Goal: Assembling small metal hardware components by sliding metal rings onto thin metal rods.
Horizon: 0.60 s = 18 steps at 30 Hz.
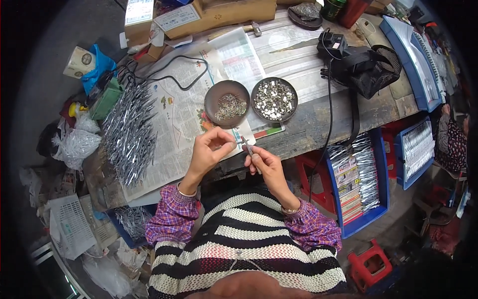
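Head view, monitored remotely. I logged both hands at the near edge of the counter (311,123), about midway along it. The left hand (210,150) had thumb and forefinger pinched together on a small bit (239,142), too tiny for me to identify. The right hand (268,165) pinched a slim metal piece (248,146) between thumb and fingers, its free end pointing toward the far edge, just beside the left fingertips. I could not tell whether the two held parts touched.

Beyond the hands I recorded two round dishes side by side. The brown dish (223,88), nearer the left end, contained fine metal pins (231,107); the dark dish (252,99) was full of white and silver pieces (274,98). A large heap of long metal parts (130,132) lay over newspaper (172,127) toward the left end.

Along the far edge I noted a cardboard box (229,14) and a hammer (256,29). A black mesh bag (367,74) lay toward the right end. Below the near edge, to the right, a blue crate (359,228) held rows of silver parts (367,174).
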Each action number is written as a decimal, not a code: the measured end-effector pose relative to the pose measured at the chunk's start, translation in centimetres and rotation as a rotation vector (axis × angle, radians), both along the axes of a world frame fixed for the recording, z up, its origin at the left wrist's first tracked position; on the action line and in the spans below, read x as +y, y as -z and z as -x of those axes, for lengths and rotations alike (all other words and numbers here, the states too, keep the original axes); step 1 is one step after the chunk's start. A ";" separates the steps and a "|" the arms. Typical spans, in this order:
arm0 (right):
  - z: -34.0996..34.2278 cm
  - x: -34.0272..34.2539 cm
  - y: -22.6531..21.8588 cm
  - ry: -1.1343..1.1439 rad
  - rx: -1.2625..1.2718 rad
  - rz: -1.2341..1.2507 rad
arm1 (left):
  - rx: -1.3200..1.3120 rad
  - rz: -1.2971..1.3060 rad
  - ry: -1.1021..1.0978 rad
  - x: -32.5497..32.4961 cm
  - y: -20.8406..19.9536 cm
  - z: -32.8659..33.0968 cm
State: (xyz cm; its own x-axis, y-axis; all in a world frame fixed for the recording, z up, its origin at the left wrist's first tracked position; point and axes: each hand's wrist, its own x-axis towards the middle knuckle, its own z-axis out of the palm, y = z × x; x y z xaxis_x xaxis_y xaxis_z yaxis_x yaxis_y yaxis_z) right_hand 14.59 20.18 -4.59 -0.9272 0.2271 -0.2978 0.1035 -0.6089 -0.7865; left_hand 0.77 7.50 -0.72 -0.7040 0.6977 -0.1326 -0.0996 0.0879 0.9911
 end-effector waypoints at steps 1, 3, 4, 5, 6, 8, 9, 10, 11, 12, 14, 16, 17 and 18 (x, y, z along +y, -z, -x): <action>0.0 0.0 0.0 0.000 -0.001 0.000 | -0.001 0.000 0.000 -0.1 -0.2 -0.2; 0.0 -0.1 0.2 0.022 0.003 -0.080 | -0.061 0.047 -0.002 -0.1 -0.4 -0.6; 0.0 -0.2 0.3 0.022 0.003 -0.080 | -0.061 0.046 -0.002 0.0 -0.5 -0.7; 0.0 -0.3 0.4 0.034 0.006 -0.095 | -0.054 0.031 -0.002 0.1 -0.6 -0.8; -0.1 -0.4 0.5 0.046 0.009 -0.109 | -0.048 0.015 -0.001 0.1 -0.7 -0.9; -0.1 -0.4 0.4 0.047 -0.005 -0.125 | -0.035 0.011 -0.002 0.2 -0.6 -1.1; -0.1 -0.5 0.4 0.047 -0.018 -0.140 | -0.023 0.008 -0.004 0.2 -0.5 -1.2; -0.2 -0.5 0.5 0.047 -0.019 -0.140 | -0.024 0.007 -0.003 0.1 -0.3 -1.2; -0.2 -0.6 0.5 0.051 -0.027 -0.167 | -0.024 -0.004 0.002 0.1 0.0 -1.3; -0.2 -0.6 0.5 0.055 -0.036 -0.193 | -0.025 -0.015 0.007 0.0 0.2 -1.3; -0.2 -0.6 0.3 0.052 -0.048 -0.238 | -0.016 0.000 0.007 -0.1 0.3 -1.4; -0.2 -0.6 0.0 0.049 -0.060 -0.283 | -0.008 0.016 0.008 -0.1 0.4 -1.5; -0.2 -0.6 -0.1 0.054 -0.049 -0.337 | -0.008 0.007 0.006 -0.1 0.3 -1.5; -0.2 -0.6 -0.2 0.060 -0.038 -0.390 | -0.007 -0.002 0.004 0.0 0.3 -1.5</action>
